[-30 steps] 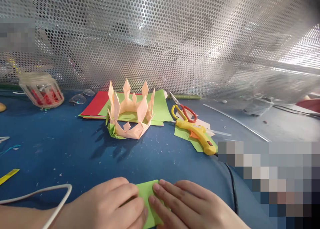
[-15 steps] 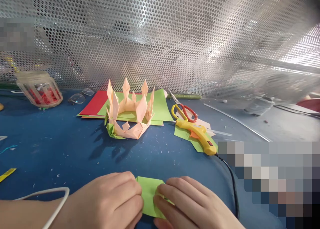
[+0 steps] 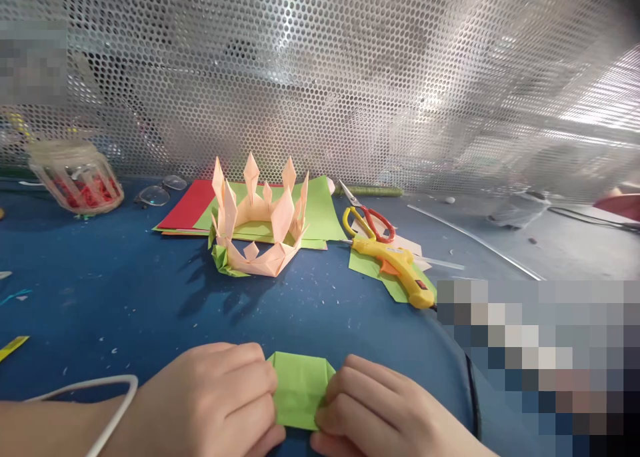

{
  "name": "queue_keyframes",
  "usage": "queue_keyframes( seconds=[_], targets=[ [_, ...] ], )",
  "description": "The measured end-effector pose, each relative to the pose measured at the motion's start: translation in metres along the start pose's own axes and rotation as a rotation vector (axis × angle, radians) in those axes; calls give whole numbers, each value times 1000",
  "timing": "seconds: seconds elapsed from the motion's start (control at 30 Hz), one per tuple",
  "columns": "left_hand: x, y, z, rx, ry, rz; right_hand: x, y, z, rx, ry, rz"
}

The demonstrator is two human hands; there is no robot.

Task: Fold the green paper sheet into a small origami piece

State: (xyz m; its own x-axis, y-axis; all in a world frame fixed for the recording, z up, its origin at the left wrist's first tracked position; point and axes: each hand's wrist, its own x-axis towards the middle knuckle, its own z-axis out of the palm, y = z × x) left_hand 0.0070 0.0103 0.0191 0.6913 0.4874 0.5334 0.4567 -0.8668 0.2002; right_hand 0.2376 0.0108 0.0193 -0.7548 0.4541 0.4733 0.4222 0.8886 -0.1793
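Observation:
A small folded piece of green paper [image 3: 300,389] lies on the blue table [image 3: 125,297] at the near edge. My left hand [image 3: 215,404] presses on its left side with curled fingers. My right hand [image 3: 380,414] holds its right side, fingertips on the paper's edge. Both hands grip the paper between them. Farther back stands a peach-coloured folded paper crown [image 3: 257,220] with pointed tips.
Red and green paper sheets [image 3: 193,207] lie behind the crown. Scissors [image 3: 367,218] and a yellow glue gun [image 3: 395,267] lie to the right, its black cord running toward me. A jar [image 3: 77,177], glasses [image 3: 157,192], a white cable [image 3: 107,404] sit left. A perforated metal screen [image 3: 350,77] closes the back.
My hands have drawn apart to the two sides of the green paper, so more of its folded top shows. The view has tilted slightly.

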Motion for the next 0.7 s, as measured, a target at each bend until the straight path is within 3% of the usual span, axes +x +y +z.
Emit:
queue_keyframes(
  seconds=[0.07,0.23,0.37,0.7],
  targets=[
    [-1,-1,0,-75,5,-66,0,0,1,102,2,59],
    [-5,-1,-5,-135,-257,-248,0,0,5,194,10,236],
    [-6,-2,-6,-124,-279,-263,-4,0,7,141,-74,266],
    [-4,0,-5,-48,-340,-367,-5,-3,10,77,-71,346]
  ],
)
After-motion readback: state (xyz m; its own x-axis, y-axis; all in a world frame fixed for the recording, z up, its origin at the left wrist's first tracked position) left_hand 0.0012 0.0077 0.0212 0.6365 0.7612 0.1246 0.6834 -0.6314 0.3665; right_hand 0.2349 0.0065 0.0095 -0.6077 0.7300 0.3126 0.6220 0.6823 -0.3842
